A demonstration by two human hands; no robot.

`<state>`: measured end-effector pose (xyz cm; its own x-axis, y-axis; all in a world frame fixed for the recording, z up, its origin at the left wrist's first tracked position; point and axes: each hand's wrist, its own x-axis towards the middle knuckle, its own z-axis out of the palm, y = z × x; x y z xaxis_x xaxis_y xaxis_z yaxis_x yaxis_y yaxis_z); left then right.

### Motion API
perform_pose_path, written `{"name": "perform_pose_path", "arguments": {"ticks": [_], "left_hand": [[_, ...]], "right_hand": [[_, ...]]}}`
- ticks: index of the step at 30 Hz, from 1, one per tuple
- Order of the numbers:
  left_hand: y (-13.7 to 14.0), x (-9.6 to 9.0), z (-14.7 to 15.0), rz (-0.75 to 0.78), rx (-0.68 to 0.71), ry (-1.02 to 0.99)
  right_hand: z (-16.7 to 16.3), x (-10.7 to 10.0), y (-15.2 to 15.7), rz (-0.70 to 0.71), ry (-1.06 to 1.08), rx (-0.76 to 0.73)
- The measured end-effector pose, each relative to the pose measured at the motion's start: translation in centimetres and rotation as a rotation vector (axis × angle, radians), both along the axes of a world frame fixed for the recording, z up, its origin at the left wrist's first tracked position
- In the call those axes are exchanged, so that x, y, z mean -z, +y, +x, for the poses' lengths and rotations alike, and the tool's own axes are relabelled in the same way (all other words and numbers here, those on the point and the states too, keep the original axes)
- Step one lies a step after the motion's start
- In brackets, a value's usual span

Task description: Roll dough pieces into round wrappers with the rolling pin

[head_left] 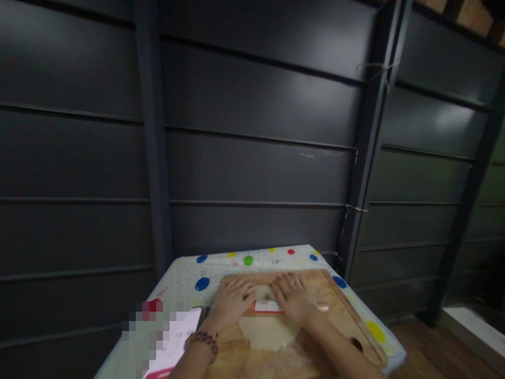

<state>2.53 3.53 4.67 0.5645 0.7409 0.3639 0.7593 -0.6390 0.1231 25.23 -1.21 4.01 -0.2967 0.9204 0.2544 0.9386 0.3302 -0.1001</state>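
Note:
A pale, flat sheet that looks like rolled-out dough (270, 332) lies on a wooden cutting board (331, 297). Across it runs a narrow bar with a white and red label (268, 306); whether it is a rolling pin I cannot tell. My left hand (232, 300) rests palm down at the bar's left end, fingers stretched forward. Palm down over its right part is my right hand (294, 299), fingers also extended and slightly apart. The bar's pinkish right end pokes out past that hand. My palms hide much of the bar.
The board sits on a table with a white cloth (181, 273) patterned with coloured dots. A phone with a lit screen (179, 337) lies left of the board, partly pixelated. A dark panelled wall (256, 168) rises just behind the table.

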Motion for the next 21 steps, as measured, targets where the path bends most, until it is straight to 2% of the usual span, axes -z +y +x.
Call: {"name": "perform_pose_path", "arguments": {"ticks": [6,11,18,21], "left_hand": [[-1.6,0.0,-0.4,0.016,0.047,-0.077],[-3.1,-0.1,-1.0,-0.059,0.048,-0.115],[-4.8,-0.2,-2.3,-0.090,0.098,-0.112],[-5.2,0.1,-2.6,-0.089,0.098,-0.124]], "right_hand": [[-1.5,-0.1,-2.5,0.055,0.030,0.092],[-2.3,1.2,-4.3,0.145,0.162,0.130],[-3.0,3.1,-7.1,0.120,0.127,0.004],[-2.9,4.5,-6.7,0.192,0.086,-0.007]]}}
